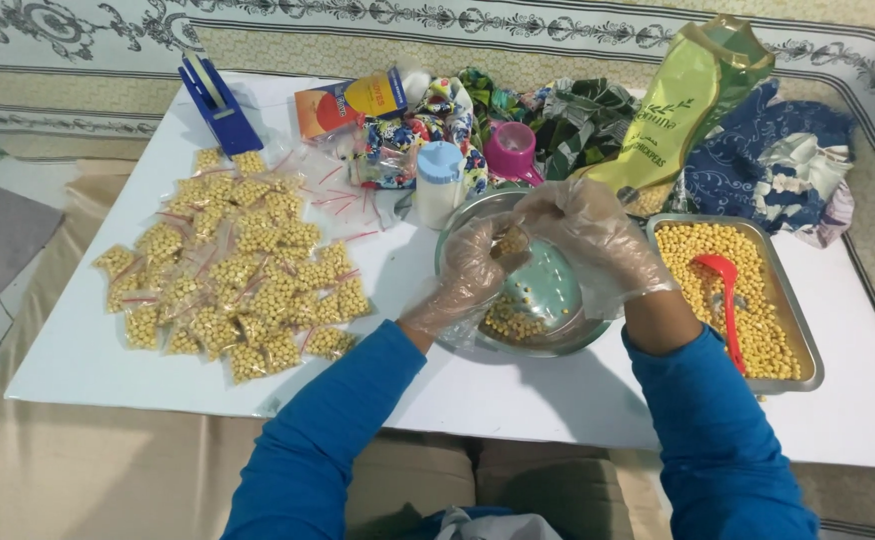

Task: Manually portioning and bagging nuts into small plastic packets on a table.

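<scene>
A white board (518, 400) carries everything. The tray (803, 330) of pellets is kept at its right edge, within reach; filled bags (238, 280) are heaped leftward. Over the middle bowl (548, 345), catching spills, a small bag (511, 241) is pinched mouth-up, long axis upright, by the left hand (470, 275) and right hand (588, 235).

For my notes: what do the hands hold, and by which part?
Both gloved hands hold a small clear bag of yellow pellets by its top, above the metal bowl.
</scene>
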